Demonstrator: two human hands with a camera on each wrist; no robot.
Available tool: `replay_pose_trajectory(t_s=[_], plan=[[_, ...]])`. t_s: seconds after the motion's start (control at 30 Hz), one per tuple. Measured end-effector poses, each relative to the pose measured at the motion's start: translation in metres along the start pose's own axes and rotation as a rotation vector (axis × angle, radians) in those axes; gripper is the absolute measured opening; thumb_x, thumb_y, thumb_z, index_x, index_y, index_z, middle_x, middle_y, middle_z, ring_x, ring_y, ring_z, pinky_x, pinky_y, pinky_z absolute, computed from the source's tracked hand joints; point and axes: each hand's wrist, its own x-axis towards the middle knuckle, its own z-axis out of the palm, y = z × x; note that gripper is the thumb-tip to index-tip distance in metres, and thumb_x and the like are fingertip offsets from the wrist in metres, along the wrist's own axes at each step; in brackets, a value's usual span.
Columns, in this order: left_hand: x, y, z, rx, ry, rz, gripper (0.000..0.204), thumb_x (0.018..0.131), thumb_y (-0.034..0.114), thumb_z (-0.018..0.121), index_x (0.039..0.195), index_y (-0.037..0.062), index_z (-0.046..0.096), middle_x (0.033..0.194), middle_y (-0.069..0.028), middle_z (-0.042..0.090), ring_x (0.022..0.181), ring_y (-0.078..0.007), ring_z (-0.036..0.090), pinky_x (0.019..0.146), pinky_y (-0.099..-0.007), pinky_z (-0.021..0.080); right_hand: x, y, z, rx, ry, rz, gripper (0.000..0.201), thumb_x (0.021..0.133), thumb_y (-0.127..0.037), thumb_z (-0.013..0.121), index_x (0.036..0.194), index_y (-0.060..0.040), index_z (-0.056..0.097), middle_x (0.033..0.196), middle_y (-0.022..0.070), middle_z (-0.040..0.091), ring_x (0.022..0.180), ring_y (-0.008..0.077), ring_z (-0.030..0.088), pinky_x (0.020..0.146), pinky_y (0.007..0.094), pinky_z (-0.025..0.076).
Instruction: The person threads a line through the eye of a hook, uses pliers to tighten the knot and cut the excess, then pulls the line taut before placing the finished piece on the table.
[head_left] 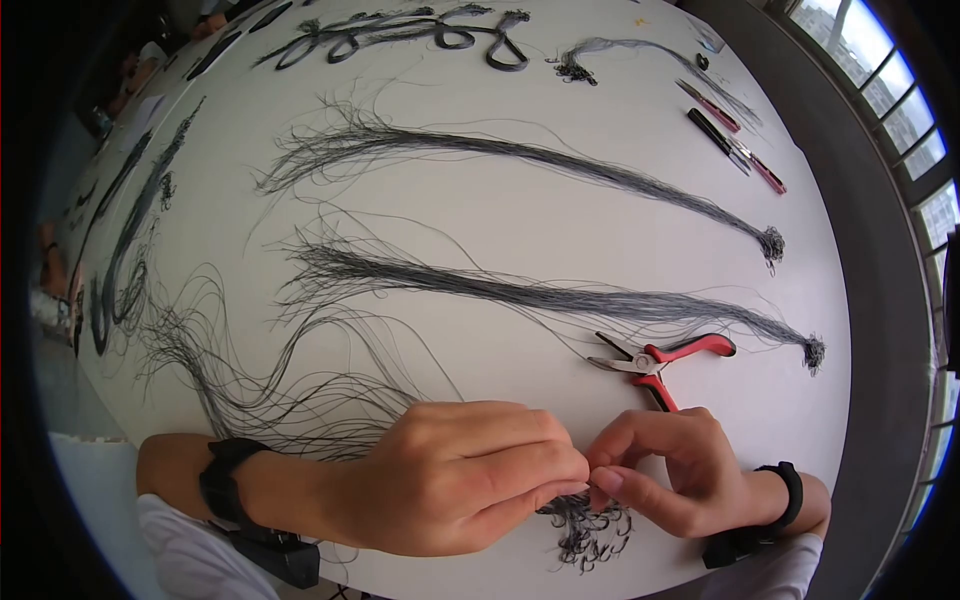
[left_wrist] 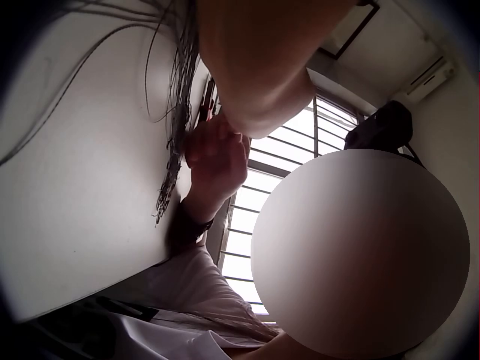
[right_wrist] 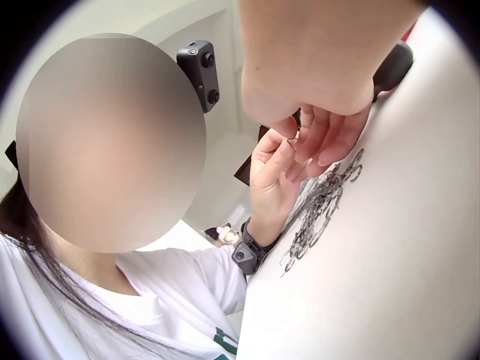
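Both hands meet at the near edge of a white table [head_left: 520, 210]. My left hand [head_left: 470, 490] has its fingers curled and pinches thin dark wire strands at the fingertips. My right hand [head_left: 665, 465] pinches the same strands from the other side, thumb against forefinger. Under the fingertips lies a small tangle of dark wire curls [head_left: 590, 530], also seen beside the fingers in the right wrist view as a tangle [right_wrist: 319, 210]. A loose bundle of thin dark wires [head_left: 250, 390] trails left from the hands. In the left wrist view the right hand [left_wrist: 217, 161] shows next to the hanging strands [left_wrist: 176, 135].
Red-handled pliers [head_left: 655, 365] lie just beyond the right hand. Two long wire bundles [head_left: 560, 295] [head_left: 560, 160] stretch across the table. More tools [head_left: 730, 135] lie at the far right, and looped wires [head_left: 420, 30] at the far edge. Windows run along the right.
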Motion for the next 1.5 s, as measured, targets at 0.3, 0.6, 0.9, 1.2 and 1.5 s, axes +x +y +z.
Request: replay_pose_trajectory(t_s=[0.3,0.6,0.9,1.2,1.5], plan=[[-0.0001,0.0004,0.0009,-0.016,0.006,-0.041,0.013,0.07,-0.002,0.072,0.08,0.0039,0.066,0.072,-0.0052,0.064,0.057,-0.0162,0.06,0.047,-0.0252,0.047,0.0013,-0.0012,0.0015,-0.044,0.023,-0.018,0.006,0.086,-0.001,0.057,0.091,0.0028,0.056,0.07,0.0057,0.061,0.056,0.0087,0.058,0.048,0.021,0.045],[0.0003,0.0006,0.0001,-0.049,-0.014,-0.094,0.013,0.07,-0.003,0.07,0.079,0.0041,0.065,0.07,-0.0053,0.063,0.054,-0.0137,0.059,0.044,-0.0239,0.044,0.0038,0.0013,0.0053,-0.156,0.068,-0.175,0.009,0.082,0.005,0.058,0.091,0.004,0.054,0.076,0.007,0.058,0.061,0.0109,0.06,0.048,0.0209,0.047],[0.0005,0.0014,-0.001,-0.083,-0.064,-0.177,0.012,0.071,-0.001,0.071,0.079,0.0042,0.063,0.07,-0.0039,0.061,0.05,-0.0113,0.053,0.042,-0.0232,0.04,0.0062,0.0023,0.0046,-0.382,0.1,-0.331,0.015,0.077,0.007,0.062,0.088,0.0018,0.054,0.075,0.0067,0.057,0.057,0.013,0.058,0.044,0.0235,0.045],[0.0035,0.0051,-0.0028,-0.157,-0.098,-0.176,0.015,0.07,-0.003,0.067,0.083,0.003,0.062,0.073,-0.0053,0.061,0.055,-0.0139,0.056,0.046,-0.024,0.042,0.0022,0.0019,0.0015,-0.228,0.095,-0.21,0.006,0.078,0.004,0.061,0.082,0.0017,0.058,0.071,0.0058,0.058,0.055,0.0118,0.056,0.045,0.0226,0.044],[0.0001,0.0005,-0.0007,-0.148,-0.052,-0.164,0.012,0.072,-0.004,0.066,0.082,0.0022,0.063,0.073,-0.0043,0.061,0.052,-0.0101,0.053,0.043,-0.0217,0.039,0.0059,0.0061,0.0041,-0.461,0.143,-0.405,0.017,0.071,0.003,0.066,0.086,-0.0022,0.06,0.071,0.0049,0.057,0.053,0.0143,0.054,0.042,0.0245,0.041]])
